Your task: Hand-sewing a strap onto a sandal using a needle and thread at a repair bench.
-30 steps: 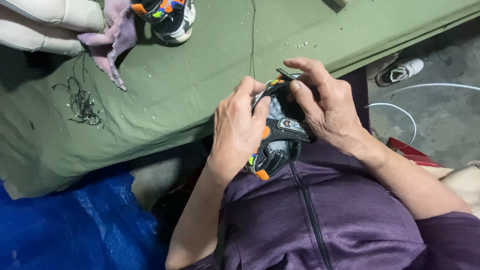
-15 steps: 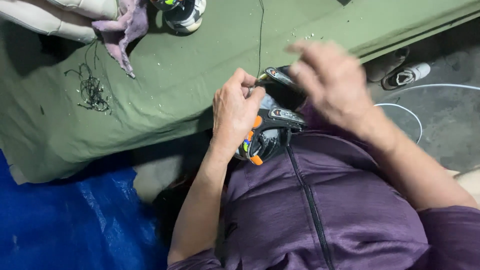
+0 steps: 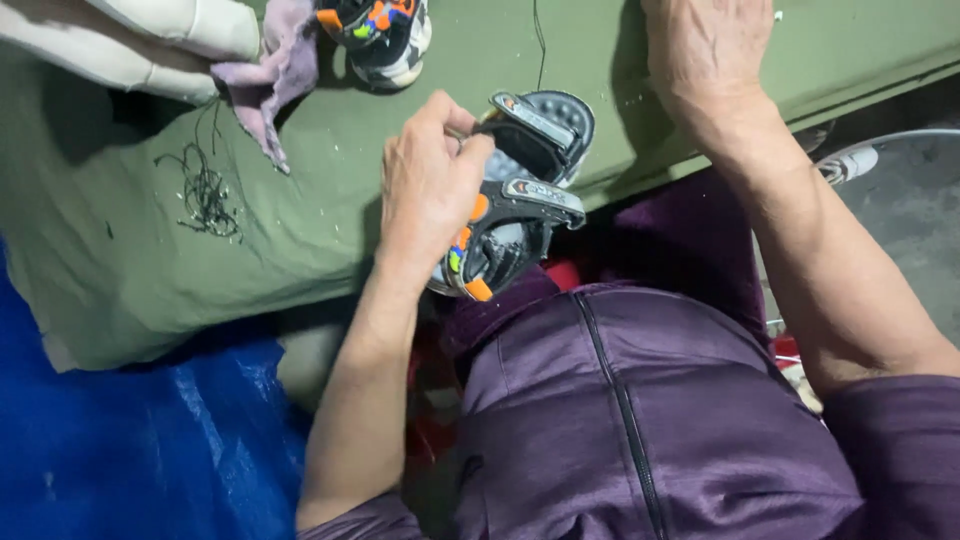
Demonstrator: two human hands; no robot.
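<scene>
Holding the little sandal (image 3: 515,195) steady at the table (image 3: 300,220) edge, the left hand (image 3: 425,190) grips its side; the right hand (image 3: 710,45), at one o'clock, rests on the table, fingers hidden, so I cannot tell its shape

There is one view only, from a camera worn on the person's head. It looks steeply down and slightly forward over the chest, so the purple zipped jacket (image 3: 640,420) fills the lower right of the frame, very near the lens. The green-covered bench (image 3: 300,220) crosses the upper half, a little farther off, tilted in the frame. Blue sheeting (image 3: 120,450) on the floor shows at the lower left. Both forearms run up from the bottom edge.
</scene>
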